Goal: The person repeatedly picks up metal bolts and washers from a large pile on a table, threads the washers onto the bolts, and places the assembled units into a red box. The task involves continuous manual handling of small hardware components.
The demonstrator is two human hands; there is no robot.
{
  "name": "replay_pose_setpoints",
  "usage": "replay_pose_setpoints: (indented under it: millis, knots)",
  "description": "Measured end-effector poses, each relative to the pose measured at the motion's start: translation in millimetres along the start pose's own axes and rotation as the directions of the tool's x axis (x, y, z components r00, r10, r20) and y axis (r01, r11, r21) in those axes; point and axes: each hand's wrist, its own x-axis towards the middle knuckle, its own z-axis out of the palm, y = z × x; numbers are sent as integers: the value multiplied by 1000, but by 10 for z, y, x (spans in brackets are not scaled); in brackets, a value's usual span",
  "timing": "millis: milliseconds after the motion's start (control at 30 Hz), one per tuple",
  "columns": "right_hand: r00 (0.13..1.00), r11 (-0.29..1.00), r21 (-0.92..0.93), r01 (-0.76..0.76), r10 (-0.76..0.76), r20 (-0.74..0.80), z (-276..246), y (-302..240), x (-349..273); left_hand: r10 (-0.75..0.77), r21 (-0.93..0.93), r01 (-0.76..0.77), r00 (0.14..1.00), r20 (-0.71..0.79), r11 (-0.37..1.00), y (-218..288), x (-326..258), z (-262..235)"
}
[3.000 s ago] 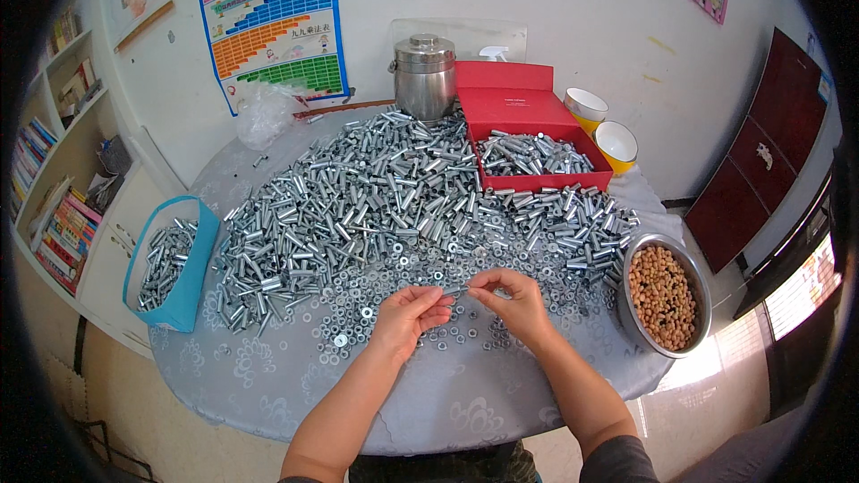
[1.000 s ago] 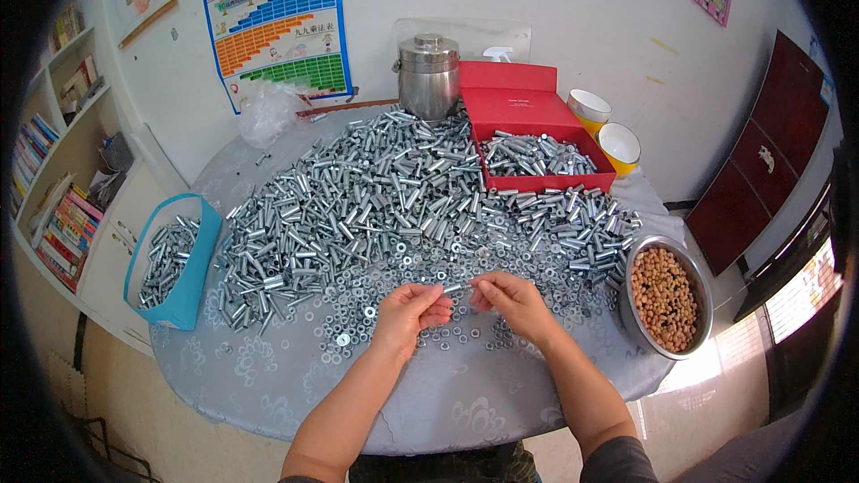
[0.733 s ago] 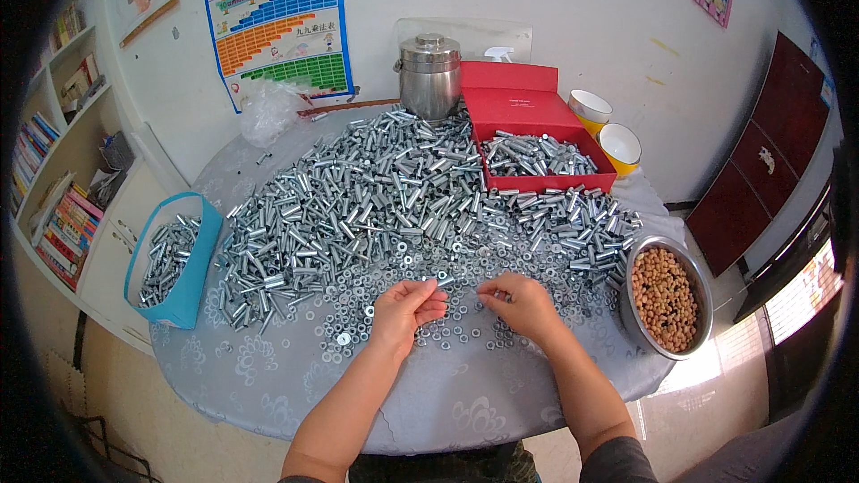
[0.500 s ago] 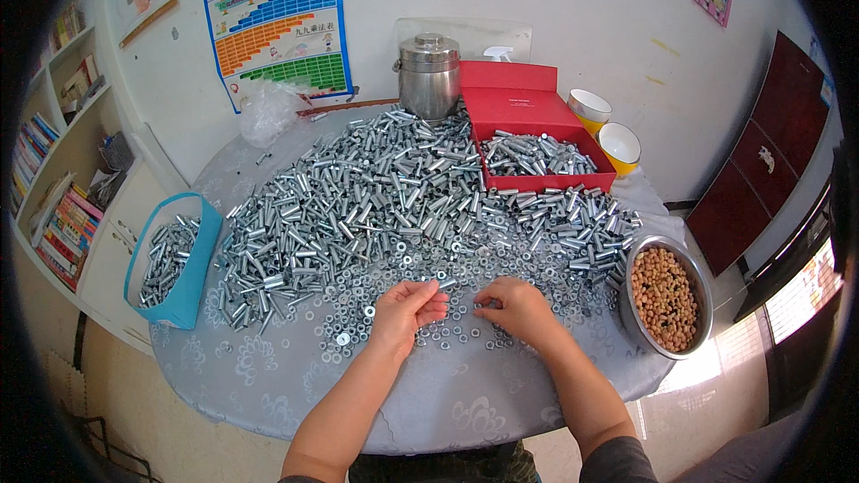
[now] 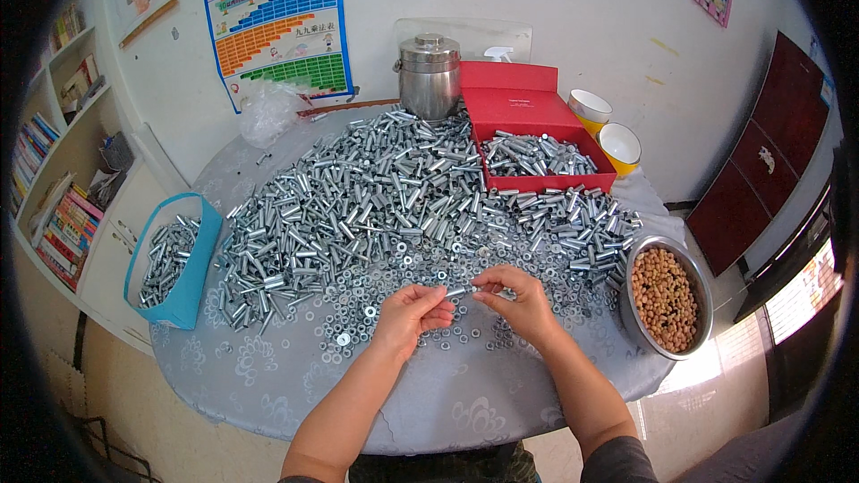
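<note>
Between thumb and fingers, my left hand pinches a silver sleeve anchor bolt, which sticks out to the right. My right hand is closed in a pinch at the bolt's free end. A tiny metal piece shows at those fingertips, too small to tell whether nut or washer. Under and around both hands lie scattered loose nuts and washers. Beyond them spreads a large heap of metal sleeves and bolts.
A blue fabric bin of metal parts stands at left, an open red box of them at back right. At right is a steel bowl of brown nut-like pieces. A steel canister, plastic bag and yellow-white bowls stand behind.
My right hand has come up and left from the loose nuts and washers to the bolt's end. My left hand has shifted slightly, still holding the bolt.
</note>
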Motion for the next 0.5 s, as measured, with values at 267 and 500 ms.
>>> replay_pose_setpoints:
  millis: [267, 500]
  knots:
    - [940, 941, -13, -339, 339, 30, 7, 25, -36, 35, 54, -36, 999, 28, 998, -2, -44, 61]
    - [887, 904, 26, -426, 412, 208, -52, -2, -46, 60, -12, -61, 997, -43, 998, -3, 0, 19]
